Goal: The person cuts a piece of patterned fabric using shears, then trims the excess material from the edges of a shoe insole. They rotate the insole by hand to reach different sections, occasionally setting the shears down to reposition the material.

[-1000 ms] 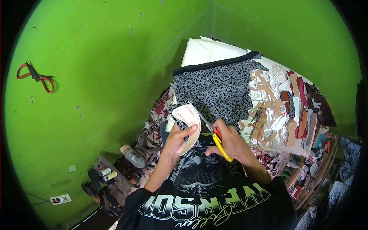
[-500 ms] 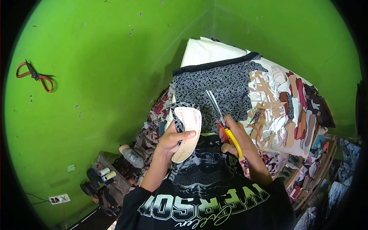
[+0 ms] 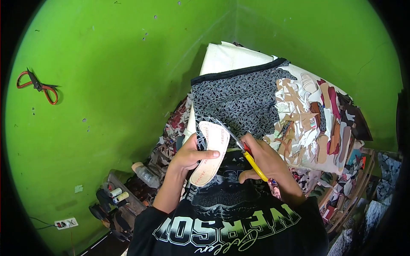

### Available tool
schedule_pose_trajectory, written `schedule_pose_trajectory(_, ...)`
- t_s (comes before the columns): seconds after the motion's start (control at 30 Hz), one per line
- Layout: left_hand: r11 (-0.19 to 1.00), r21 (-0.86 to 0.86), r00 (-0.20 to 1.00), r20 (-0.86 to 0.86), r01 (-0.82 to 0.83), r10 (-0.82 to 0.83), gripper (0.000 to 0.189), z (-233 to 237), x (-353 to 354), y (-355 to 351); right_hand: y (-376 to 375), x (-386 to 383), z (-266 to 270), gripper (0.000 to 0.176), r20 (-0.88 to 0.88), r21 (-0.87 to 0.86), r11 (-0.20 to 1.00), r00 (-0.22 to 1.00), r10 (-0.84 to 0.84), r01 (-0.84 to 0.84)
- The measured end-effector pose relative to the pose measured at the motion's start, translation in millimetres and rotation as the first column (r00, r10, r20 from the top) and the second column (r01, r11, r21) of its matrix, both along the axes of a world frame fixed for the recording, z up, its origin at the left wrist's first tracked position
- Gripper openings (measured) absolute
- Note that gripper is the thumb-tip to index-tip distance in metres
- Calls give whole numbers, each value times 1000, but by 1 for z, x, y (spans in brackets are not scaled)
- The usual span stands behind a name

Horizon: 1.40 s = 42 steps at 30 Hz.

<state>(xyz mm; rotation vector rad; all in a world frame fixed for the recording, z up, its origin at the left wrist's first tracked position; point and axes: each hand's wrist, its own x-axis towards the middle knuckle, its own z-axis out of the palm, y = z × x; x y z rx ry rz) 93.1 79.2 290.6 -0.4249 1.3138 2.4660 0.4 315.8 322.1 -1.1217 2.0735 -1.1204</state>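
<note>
My left hand (image 3: 188,154) grips a cream shoe insole (image 3: 212,147) printed with red PARATEX lettering, its thumb lying across the middle. A piece of black-and-white patterned fabric (image 3: 200,140) is held against the insole's back and juts out past its left and top edges. In my right hand (image 3: 262,155) is a pair of scissors (image 3: 252,163) with yellow and red handles. The blades point up and left, lying at the insole's upper right edge beside the fabric. Whether the blade tips are on the fabric is hard to tell.
Ahead lies a patterned dark cloth (image 3: 239,98) beside a heap of pale offcuts (image 3: 299,115). Red-handled snips (image 3: 37,86) hang on the green wall (image 3: 111,55). A plastic bottle (image 3: 146,174) and thread spools (image 3: 121,196) sit to the left, near more scraps.
The scissors have swung left from apart to the insole's upper right edge, and their blades have closed together. The insole has shifted slightly right and down.
</note>
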Motion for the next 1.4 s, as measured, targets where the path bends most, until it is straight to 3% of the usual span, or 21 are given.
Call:
schedule_pose_trajectory(0.07, 1000, -18, 1000, -1, 17, -17, 54, -2, 0, -3, 0, -1, 0, 84, -9, 6, 1000, 1000, 5, -5)
schedule_pose_trajectory(0.17, 999, -48, 999, -31, 17, -19, 51, 1, 0, -4, 1, -1, 9, 85, 102, 163, 987, 994, -28, 11)
schedule_pose_trajectory(0.27, 993, -106, 997, -51, 55, -60, 51, 6, 0, -9, 6, -5, 9, 85, -29, 122, 991, 998, 59, -55)
schedule_pose_trajectory(0.37, 969, -193, 986, -41, 153, -163, 57, 7, -1, -20, 10, -13, 12, 85, -1, 127, 983, 991, 132, -131)
schedule_pose_trajectory(0.5, 924, -269, 950, -78, 274, -304, 56, 10, -6, -25, 10, -10, 14, 87, 19, 171, 983, 997, 70, -72)
schedule_pose_trajectory(0.57, 927, -262, 953, -71, 268, -296, 56, 13, -7, -24, 10, -10, 13, 88, 69, 220, 973, 996, 52, -66)
schedule_pose_trajectory(0.87, 846, -318, 895, 22, 429, -446, 55, 13, -13, -28, 12, -15, 23, 88, -17, 213, 972, 994, 105, -99)
schedule_pose_trajectory(0.97, 840, -342, 893, -2, 421, -449, 55, 9, -12, -28, 15, -15, 15, 88, 45, 271, 958, 996, 83, -92)
schedule_pose_trajectory(1.27, 792, -327, 841, 19, 517, -541, 57, 10, -16, -26, 14, -22, 8, 79, 48, 124, 971, 979, 198, -203)
schedule_pose_trajectory(1.37, 768, -325, 821, 46, 551, -569, 58, 13, -18, -29, 17, -18, 10, 78, -39, 132, 976, 983, 177, -171)
schedule_pose_trajectory(1.4, 762, -325, 815, 57, 561, -576, 58, 14, -18, -29, 16, -19, 10, 78, 2, 138, 972, 981, 194, -192)
